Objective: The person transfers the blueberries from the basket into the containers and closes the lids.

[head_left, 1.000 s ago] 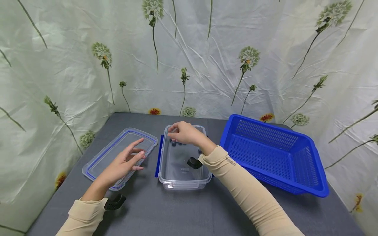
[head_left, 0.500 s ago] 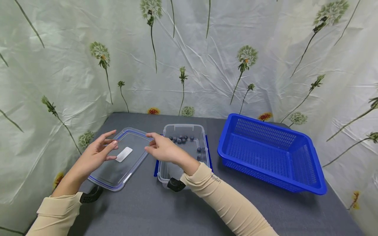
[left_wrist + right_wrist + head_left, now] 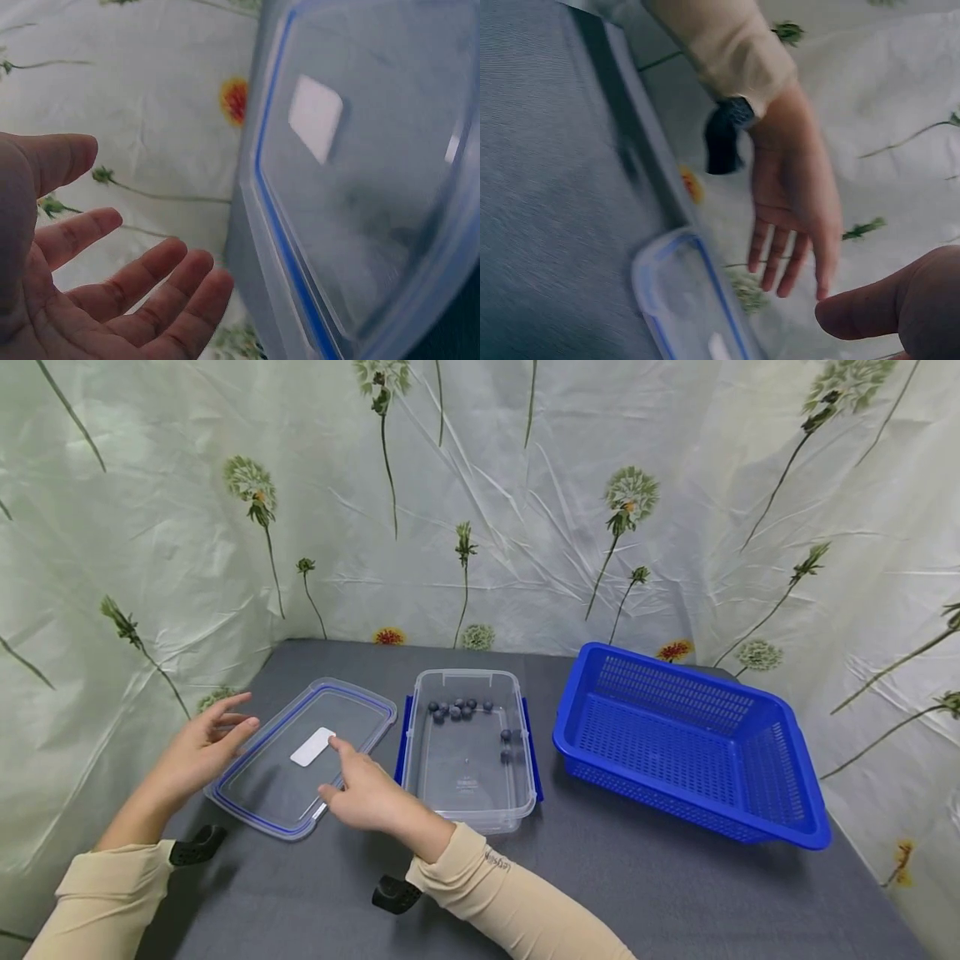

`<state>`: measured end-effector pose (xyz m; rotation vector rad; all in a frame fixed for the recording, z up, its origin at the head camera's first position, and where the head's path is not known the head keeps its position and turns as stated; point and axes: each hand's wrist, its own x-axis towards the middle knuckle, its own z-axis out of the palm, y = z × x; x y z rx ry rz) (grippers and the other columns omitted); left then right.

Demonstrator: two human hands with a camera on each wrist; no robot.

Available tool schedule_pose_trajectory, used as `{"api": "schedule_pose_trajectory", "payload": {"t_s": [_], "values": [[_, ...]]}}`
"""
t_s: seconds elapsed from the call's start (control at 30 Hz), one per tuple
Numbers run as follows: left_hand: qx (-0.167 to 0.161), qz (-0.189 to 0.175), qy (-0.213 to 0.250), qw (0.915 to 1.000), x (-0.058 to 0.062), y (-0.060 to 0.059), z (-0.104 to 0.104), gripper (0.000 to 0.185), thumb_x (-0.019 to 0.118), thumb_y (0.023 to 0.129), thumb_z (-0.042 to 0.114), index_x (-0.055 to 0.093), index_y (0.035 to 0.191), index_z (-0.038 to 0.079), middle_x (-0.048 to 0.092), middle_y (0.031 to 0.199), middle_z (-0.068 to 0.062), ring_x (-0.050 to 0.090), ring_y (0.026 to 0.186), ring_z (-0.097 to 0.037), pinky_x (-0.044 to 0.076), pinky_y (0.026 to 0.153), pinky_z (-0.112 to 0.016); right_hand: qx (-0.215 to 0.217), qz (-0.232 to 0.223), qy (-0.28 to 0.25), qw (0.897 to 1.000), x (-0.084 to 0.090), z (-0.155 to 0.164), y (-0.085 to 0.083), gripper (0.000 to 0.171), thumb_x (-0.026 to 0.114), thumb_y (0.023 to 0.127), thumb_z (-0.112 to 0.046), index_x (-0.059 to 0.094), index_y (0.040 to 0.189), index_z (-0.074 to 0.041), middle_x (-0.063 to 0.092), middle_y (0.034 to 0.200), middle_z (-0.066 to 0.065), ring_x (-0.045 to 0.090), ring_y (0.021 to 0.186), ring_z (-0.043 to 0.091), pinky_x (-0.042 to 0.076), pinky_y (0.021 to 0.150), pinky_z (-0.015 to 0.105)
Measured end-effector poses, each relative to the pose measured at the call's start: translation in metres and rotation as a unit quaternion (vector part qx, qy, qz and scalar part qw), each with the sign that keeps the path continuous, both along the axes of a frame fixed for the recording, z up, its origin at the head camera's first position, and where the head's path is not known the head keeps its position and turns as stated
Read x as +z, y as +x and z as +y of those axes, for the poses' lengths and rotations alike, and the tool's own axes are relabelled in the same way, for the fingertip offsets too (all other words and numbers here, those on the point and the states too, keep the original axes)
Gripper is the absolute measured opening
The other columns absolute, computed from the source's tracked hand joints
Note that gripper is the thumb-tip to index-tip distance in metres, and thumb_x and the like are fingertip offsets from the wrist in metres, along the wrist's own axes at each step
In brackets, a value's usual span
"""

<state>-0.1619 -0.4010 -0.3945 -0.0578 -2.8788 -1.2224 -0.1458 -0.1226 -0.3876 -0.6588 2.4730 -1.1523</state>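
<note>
My left hand (image 3: pixel 193 758) hovers at the left side of a clear lid (image 3: pixel 279 795), fingers loosely spread and holding nothing. That lid has a blue seal and a white label (image 3: pixel 312 747). Over the lid's right part is my right hand (image 3: pixel 369 791), its index finger and thumb apart with nothing seen between them; the other fingers are hidden. Whether its fingertip touches the label I cannot tell. A clear lidless box (image 3: pixel 480 821) stands right of it, with several blueberries (image 3: pixel 457 712) inside. In the left wrist view, the left palm (image 3: pixel 45 315) faces the lid.
An empty blue mesh basket (image 3: pixel 757 829) stands at the right of the grey table (image 3: pixel 622 893). Blue side latches (image 3: pixel 536 777) hang down at the box's sides. Behind the table rises a flowered cloth (image 3: pixel 540 577).
My right hand has come out from over the box, down and left to above the lid. My left hand has drawn back left, off the lid, uncovering the label.
</note>
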Motion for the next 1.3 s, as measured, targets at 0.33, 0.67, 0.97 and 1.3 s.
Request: {"api": "schedule_pose_trajectory", "payload": {"t_s": [0.33,0.67,0.97,1.3], "values": [[0.004,-0.033,-0.054,0.9980,-0.015,-0.007,-0.018,0.073,0.044,0.115,0.040,0.019,0.168,-0.003,0.043,0.153,-0.047,0.047,0.136,-0.067,0.049,0.100,-0.072,-0.097,-0.036,-0.007,0.995,-0.026,-0.026,0.014,0.078,0.067,0.102,-0.018,0.028,0.170,-0.016,0.045,0.164,0.020,0.049,0.152,0.029,0.044,0.122,0.038],[0.000,-0.048,-0.082,0.9954,-0.030,-0.010,-0.027,0.072,0.044,0.115,0.040,0.023,0.167,-0.005,0.046,0.152,-0.045,0.051,0.136,-0.064,0.056,0.093,-0.057,-0.128,-0.032,-0.023,0.991,-0.033,-0.029,0.008,0.077,0.069,0.099,-0.017,0.034,0.168,-0.012,0.051,0.156,0.021,0.056,0.144,0.029,0.047,0.120,0.036],[-0.015,-0.005,-0.105,0.9944,-0.040,-0.013,-0.028,0.053,0.052,0.112,0.017,0.042,0.156,-0.011,0.061,0.138,-0.041,0.064,0.122,-0.059,0.053,0.076,-0.028,-0.143,-0.034,-0.043,0.988,-0.038,-0.028,0.002,0.075,0.071,0.098,-0.016,0.038,0.165,-0.007,0.057,0.148,0.023,0.060,0.138,0.029,0.048,0.118,0.036],[-0.027,0.025,-0.070,0.9969,-0.049,-0.010,-0.035,0.066,0.051,0.082,-0.019,0.046,0.148,-0.018,0.062,0.131,-0.044,0.054,0.091,0.015,0.048,0.069,-0.014,-0.118,0.002,-0.010,0.993,-0.034,-0.028,0.000,0.079,0.072,0.098,-0.013,0.034,0.166,-0.002,0.051,0.158,0.019,0.056,0.145,0.022,0.043,0.121,0.026]]}}
